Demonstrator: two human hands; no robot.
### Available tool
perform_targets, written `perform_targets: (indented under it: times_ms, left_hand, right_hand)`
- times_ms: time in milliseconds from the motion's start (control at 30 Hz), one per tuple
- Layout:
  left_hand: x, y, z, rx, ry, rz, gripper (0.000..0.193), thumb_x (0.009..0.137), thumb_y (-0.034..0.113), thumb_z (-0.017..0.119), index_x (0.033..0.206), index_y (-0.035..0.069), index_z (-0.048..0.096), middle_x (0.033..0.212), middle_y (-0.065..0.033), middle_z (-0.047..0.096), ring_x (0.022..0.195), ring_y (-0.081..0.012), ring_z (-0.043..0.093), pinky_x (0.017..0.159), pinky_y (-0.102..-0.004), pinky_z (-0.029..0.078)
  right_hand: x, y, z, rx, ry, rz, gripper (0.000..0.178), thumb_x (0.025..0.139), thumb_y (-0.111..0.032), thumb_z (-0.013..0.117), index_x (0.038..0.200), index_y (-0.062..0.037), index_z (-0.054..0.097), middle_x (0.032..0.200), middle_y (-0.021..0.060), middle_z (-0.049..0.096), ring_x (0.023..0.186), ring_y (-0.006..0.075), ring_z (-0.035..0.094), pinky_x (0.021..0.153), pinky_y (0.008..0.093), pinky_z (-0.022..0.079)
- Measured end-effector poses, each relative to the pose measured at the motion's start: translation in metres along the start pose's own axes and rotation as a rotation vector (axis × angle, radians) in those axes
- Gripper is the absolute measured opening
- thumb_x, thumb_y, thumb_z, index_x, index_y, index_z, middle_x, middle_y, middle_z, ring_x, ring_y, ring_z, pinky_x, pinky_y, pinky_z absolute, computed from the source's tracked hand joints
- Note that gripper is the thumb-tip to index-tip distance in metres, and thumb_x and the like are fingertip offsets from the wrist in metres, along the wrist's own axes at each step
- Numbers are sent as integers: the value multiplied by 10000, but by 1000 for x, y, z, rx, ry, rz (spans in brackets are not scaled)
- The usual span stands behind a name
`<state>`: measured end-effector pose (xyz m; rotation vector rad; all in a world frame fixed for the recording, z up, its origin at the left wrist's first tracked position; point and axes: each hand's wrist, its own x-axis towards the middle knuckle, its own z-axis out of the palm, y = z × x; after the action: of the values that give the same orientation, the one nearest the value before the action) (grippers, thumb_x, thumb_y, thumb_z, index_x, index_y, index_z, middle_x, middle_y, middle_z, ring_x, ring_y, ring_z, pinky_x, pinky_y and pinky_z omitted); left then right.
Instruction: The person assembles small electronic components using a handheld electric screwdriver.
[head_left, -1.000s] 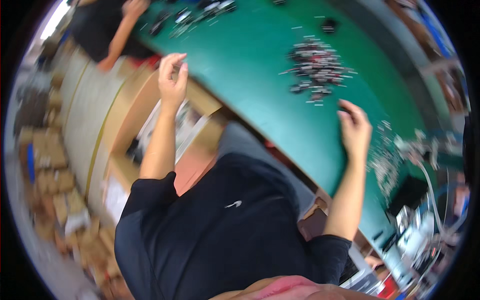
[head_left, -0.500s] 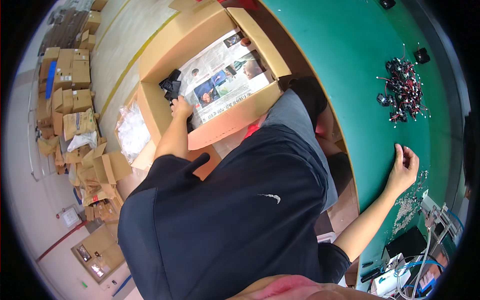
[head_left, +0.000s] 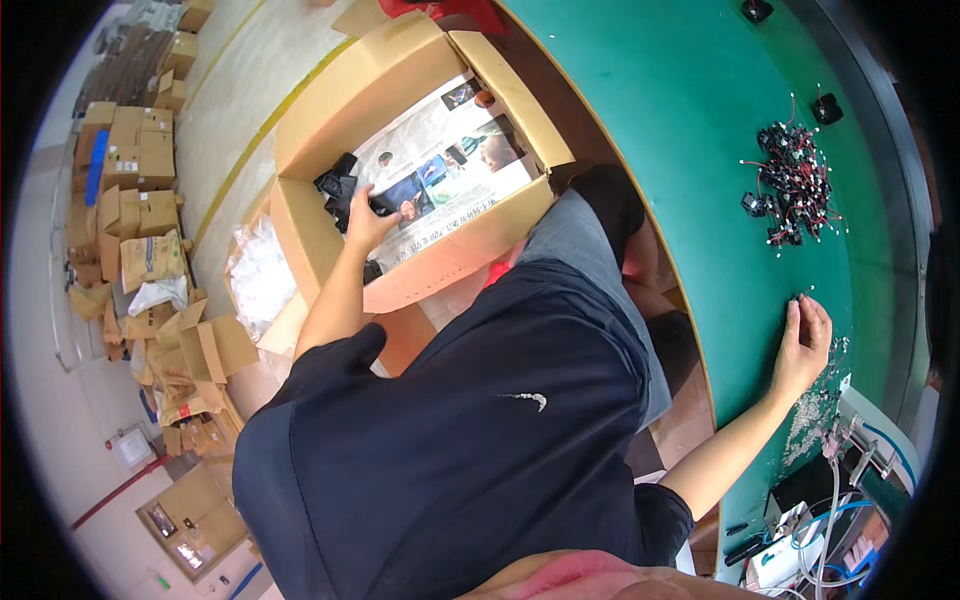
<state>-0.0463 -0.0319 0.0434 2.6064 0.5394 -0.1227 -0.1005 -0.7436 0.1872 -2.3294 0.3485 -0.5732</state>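
Observation:
My left hand (head_left: 370, 222) is inside a cardboard box (head_left: 462, 238), thumb and fingers apart over the edge of a printed newspaper sheet (head_left: 465, 165). Black parts (head_left: 338, 186) lie just beyond its fingers, against the box's left wall. A dark patch shows between thumb and forefinger; I cannot tell whether it is a part or the printed photo. On the green table (head_left: 690, 190), my right hand (head_left: 803, 345) is closed in a pinch. A small dark piece with a white tip (head_left: 812, 289) shows at its fingertips.
Beyond my right hand lies a heap of small black parts with red and black wires (head_left: 790, 180). A lone black part (head_left: 826, 108) sits near it. Small pale bits (head_left: 808, 425) and a device with tubes (head_left: 870, 440) are closer in. Clear plastic bags (head_left: 262, 270) fill another box.
My left hand has drawn slightly back from the black parts, its fingers spreading. My right fingertips have come together, and a small white-tipped piece now shows there.

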Motion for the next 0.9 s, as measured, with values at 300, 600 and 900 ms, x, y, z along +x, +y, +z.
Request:
perform_targets:
  times_ms: [300, 600, 900]
  left_hand:
    - [-36, 302, -25, -1249, -478, 702, 850, 716, 13, 862, 1440, 54, 419, 1421, -128, 509, 1145, -143, 544, 891, -239, 476]
    - [-144, 536, 57, -922, -1571, 1271, 895, 822, 45, 812, 1586, 88, 348, 1374, -86, 396, 1227, -257, 560, 1031, -374, 527]
    - [-154, 559, 134, -649, -1237, 1579, 800, 770, 28, 867, 1444, 73, 439, 1391, -93, 400, 1211, -212, 583, 977, -347, 558]
  right_hand:
    - [-1, -54, -7, -262, 10, -69, 112, 872, -69, 734, 974, -27, 755, 1098, 154, 736, 1026, 327, 713, 877, 392, 577]
    - [-85, -86, 3, -190, 159, 54, 94, 837, 23, 735, 926, 3, 713, 989, 178, 716, 898, 340, 710, 783, 398, 587]
    - [-127, -117, -10, -12, 464, 231, 104, 829, 15, 799, 916, -4, 746, 1026, 146, 765, 897, 228, 747, 806, 321, 596]
